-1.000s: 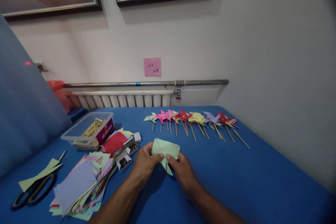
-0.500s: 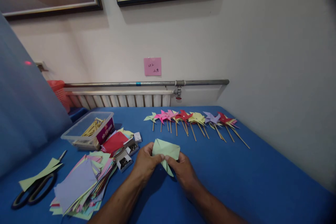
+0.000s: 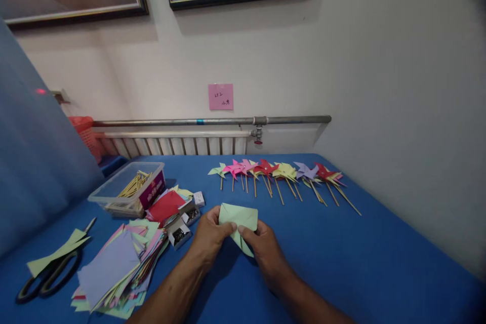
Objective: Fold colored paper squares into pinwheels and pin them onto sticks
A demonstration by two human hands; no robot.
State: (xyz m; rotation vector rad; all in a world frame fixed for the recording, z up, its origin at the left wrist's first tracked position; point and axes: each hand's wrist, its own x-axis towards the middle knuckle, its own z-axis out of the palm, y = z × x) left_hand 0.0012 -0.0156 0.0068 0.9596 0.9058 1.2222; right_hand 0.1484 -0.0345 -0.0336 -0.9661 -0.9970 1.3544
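Not much has moved in the last second, honestly. The green paper (image 3: pixel 238 217) looks a touch flatter and its right corner has pulled in a bit compared with a moment ago, so my read is the fold is being pressed tighter rather than a new one started. Both hands are in pretty much the same spot as before.

Left hand (image 3: pixel 210 236) comes in from the near left, knuckles up, fingers curled with thumb and fingertips pinching the paper's left edge. Right hand (image 3: pixel 266 249) mirrors it from the near right, thumb on top of the lower flap and fingers closed around the pointed bit that hangs toward the near side. So both are closed on the same sheet, held just above the blue table (image 3: pixel 379 263), roughly centre and near.

Around it: a messy paper stack (image 3: pixel 114 268) on the near left, scissors (image 3: pixel 45 276) further left with a green scrap over them, a clear tub (image 3: pixel 127 190) of sticks behind that, and a couple of small boxes (image 3: pixel 182 225) just left of the left hand. A row of finished pinwheels (image 3: pixel 281 172) lies along the far side.
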